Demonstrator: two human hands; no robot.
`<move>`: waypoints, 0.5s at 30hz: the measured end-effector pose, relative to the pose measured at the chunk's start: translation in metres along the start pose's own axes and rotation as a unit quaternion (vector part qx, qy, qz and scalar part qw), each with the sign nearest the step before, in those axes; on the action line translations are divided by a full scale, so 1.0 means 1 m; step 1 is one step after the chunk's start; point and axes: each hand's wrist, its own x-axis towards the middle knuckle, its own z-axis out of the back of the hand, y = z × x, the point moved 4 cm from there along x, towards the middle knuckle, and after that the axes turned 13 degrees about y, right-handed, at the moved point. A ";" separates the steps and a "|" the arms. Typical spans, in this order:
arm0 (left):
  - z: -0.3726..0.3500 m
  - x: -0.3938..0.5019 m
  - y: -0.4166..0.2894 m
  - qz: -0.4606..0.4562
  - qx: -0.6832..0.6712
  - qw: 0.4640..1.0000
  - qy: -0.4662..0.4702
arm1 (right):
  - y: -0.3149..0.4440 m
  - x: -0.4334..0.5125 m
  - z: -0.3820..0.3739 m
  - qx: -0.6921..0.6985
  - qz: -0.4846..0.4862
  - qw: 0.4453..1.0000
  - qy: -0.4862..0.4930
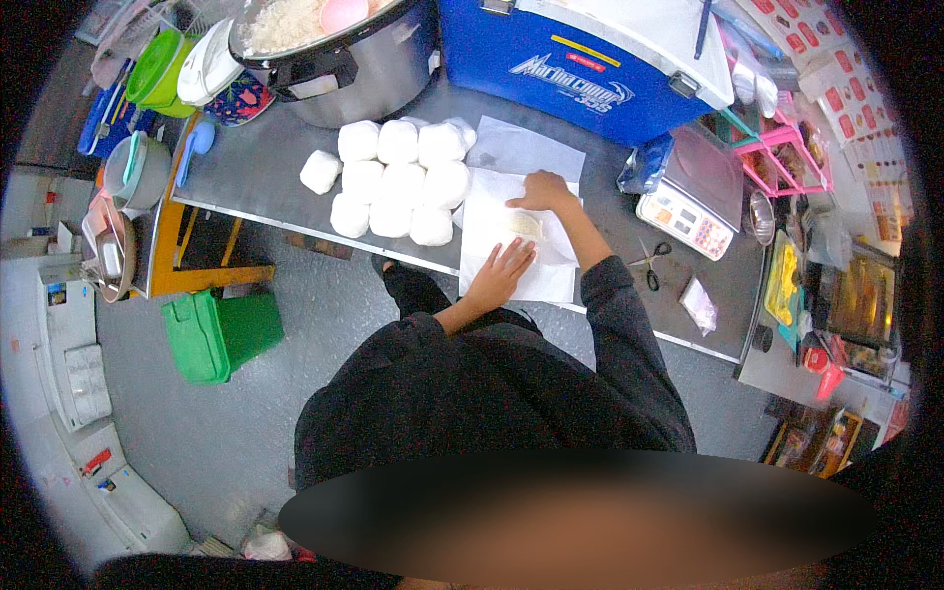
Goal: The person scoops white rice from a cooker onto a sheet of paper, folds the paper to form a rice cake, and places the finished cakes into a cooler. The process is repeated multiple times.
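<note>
A pale mound that looks like rice (523, 224) lies on white wrapping paper (483, 199) at the front of the dark table. My left hand (500, 274) rests on the near part of the paper, its fingers spread and their tips at the mound's near edge. Just beyond the mound, my right hand (547, 193) is bent over the paper with curled fingers; whether it pinches the sheet cannot be made out. Left of the paper, several white wrapped bundles (402, 184) sit close together in rows. One more wrapped bundle (321, 172) stands slightly apart.
Behind the bundles is a large cooker of rice (361, 81) with a pink scoop (344, 15). A blue cooler box (546, 66) stands at the back. Rightward are a digital scale (686, 221), scissors (652, 264) and a small plastic packet (698, 305). A green bin (221, 332) is on the floor.
</note>
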 end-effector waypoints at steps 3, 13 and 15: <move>-0.004 0.003 -0.001 -0.004 -0.006 1.000 0.014 | -0.005 0.008 -0.025 -0.001 0.069 0.997 -0.037; -0.039 0.001 -0.005 0.020 -0.065 0.995 0.079 | 0.058 -0.085 -0.119 0.085 0.010 0.960 -0.266; -0.039 0.000 -0.007 0.036 -0.090 0.991 0.090 | 0.064 -0.084 -0.129 0.119 0.002 0.947 -0.298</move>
